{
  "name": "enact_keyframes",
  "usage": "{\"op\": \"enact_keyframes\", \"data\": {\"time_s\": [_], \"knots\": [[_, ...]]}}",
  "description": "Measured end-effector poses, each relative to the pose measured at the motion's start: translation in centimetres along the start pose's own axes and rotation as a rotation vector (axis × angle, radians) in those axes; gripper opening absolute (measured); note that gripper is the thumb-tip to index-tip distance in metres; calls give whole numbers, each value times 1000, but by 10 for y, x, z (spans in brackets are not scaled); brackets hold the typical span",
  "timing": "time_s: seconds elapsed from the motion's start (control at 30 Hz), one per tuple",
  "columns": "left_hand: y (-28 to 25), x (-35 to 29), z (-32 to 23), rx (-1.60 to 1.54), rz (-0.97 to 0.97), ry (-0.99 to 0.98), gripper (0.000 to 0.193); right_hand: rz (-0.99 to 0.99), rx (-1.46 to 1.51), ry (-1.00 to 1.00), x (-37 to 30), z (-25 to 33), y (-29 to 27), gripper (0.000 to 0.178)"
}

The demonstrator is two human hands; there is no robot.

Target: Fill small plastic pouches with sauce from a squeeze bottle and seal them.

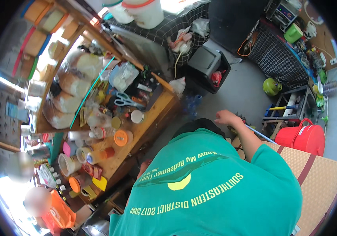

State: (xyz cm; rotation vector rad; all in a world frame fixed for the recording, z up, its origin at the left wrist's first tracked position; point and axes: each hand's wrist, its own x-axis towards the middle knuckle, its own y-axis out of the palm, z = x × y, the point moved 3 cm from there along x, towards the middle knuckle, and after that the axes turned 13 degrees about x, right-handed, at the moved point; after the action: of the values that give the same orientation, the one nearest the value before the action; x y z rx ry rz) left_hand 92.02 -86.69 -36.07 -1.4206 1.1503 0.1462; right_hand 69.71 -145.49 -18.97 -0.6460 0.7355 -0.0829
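My right hand (226,117) is out in front of my body at the end of a bent forearm. Its fingers hang loosely curled, apart from one another, with no object visible in them. Close to it are a light blue pole (261,134) and, beyond its fingertips, a see-through blue plastic item (193,104) too blurred to name. On my left side, my left hand (144,166) shows only a small part past my green shirt (215,188). Its fingers are hidden. It is nearest to the front edge of a wooden counter (137,135).
The counter carries jars, a white-lidded tub (137,116), blue-handled scissors (127,100) and bags of bread (68,103). Ahead stands a black bin (205,63). At right are a red container (301,138), a green gas cylinder (271,87) and a tan woven surface (324,179). Another person (58,212) in orange is at lower left.
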Motion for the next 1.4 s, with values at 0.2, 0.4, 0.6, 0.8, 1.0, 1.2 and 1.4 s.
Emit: {"op": "enact_keyframes", "data": {"time_s": [0.2, 0.4, 0.6, 0.8, 1.0, 1.2, 1.4], "knots": [[-136, -3, -157, -448, -76, -21, 46, -362, 130, -153, 71, 45, -132, 31], [-197, 44, -274, -487, -161, -68, 53, -878, 240, -410, 153, 103, -282, 66], [-248, 87, -430, -586, -251, 38, 54, -910, -13, -556, 235, 96, -366, 56], [-264, 113, -475, -557, -376, 58, 51, -606, 206, -784, 281, 38, -395, 15], [-318, 127, -515, -552, -299, -9, 51, -782, 615, -574, 276, 5, -441, 13], [-359, 159, -574, -537, -476, 164, 45, -954, 748, -591, 273, 27, -441, 14], [-396, 178, -632, -493, -424, 307, 40, -590, 450, -1099, 263, 88, -361, 14]]}}
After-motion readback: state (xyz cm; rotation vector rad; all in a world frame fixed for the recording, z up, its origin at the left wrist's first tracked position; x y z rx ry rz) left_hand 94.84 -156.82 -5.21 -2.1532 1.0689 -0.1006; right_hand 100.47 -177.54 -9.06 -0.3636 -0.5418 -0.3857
